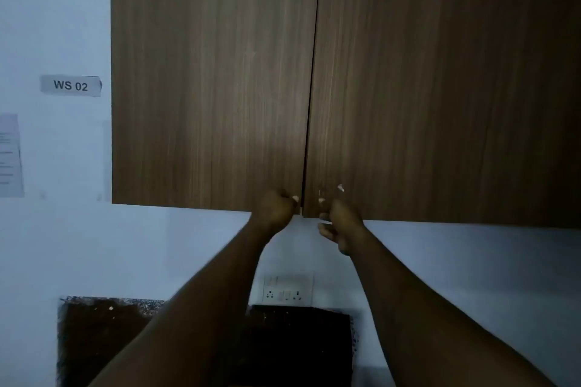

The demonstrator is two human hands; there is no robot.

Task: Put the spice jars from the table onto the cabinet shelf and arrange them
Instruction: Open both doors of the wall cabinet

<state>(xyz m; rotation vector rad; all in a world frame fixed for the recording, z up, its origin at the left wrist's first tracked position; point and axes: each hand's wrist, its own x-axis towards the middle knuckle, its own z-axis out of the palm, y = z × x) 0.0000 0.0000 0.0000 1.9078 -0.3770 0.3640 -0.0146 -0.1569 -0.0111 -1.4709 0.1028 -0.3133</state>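
Two hands point(276, 207) point(341, 225) at cabinet door corners point(309, 192)

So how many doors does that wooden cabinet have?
2. The left door and the right door meet in the middle. The left hand grips the left door's bottom corner, the right hand the right door's. Others may lie beyond the frame's right edge.

Dark speckled countertop point(94, 341), btm of view, black rect. slab point(298, 341) at right
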